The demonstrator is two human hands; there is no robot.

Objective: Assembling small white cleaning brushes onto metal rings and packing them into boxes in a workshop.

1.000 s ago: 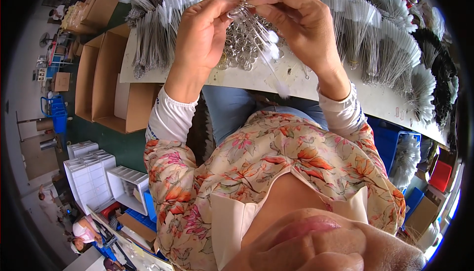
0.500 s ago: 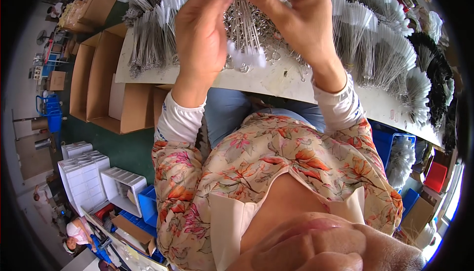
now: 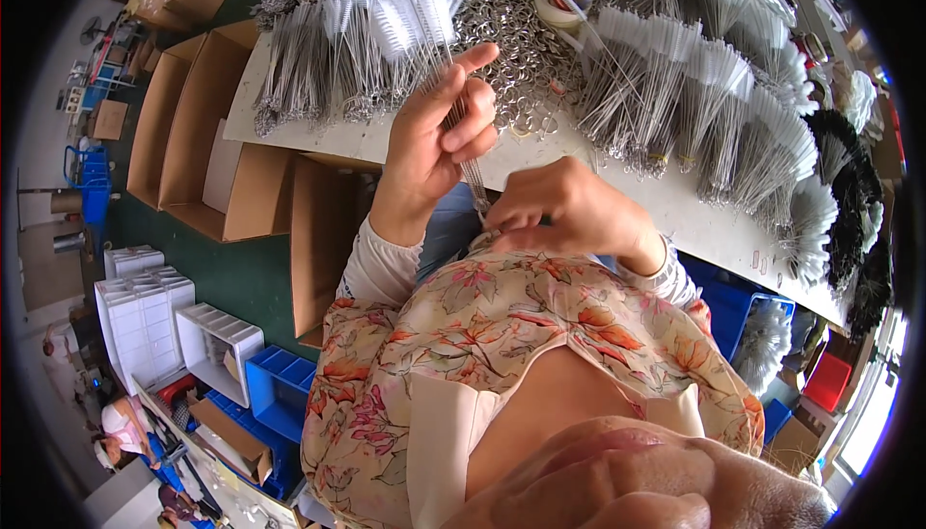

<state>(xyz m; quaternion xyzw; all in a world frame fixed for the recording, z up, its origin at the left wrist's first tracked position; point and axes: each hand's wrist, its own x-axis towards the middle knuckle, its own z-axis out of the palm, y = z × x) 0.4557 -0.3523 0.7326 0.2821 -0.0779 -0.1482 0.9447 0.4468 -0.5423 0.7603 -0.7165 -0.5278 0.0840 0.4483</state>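
A bundle of thin wire brushes with white bristles (image 3: 413,23) is gripped in my left hand (image 3: 439,134), its fingers curled round the stems and the index finger stretched out. The bristle heads point away over the table, and the bare wire stems (image 3: 473,180) run back toward my body. At their near ends is my right hand (image 3: 569,206), fingers bent and pinched at the stem tips just above my lap. Whether a ring sits between those fingers is hidden. Past my hands, a heap of loose metal rings (image 3: 511,32) lies on the white table (image 3: 550,158).
Piles of similar brushes (image 3: 714,95) line the table's right side, with black-bristled ones (image 3: 844,172) at its far right end. More brushes (image 3: 309,56) lie left. A tape roll (image 3: 561,0) rests behind the rings. Open cardboard boxes (image 3: 260,191) stand at the left edge.
Both hands have come down from the table's far part toward my lap. The bundle, earlier hanging with white tips toward me, now has its bristles pointing away; my right hand moved to the near ends.
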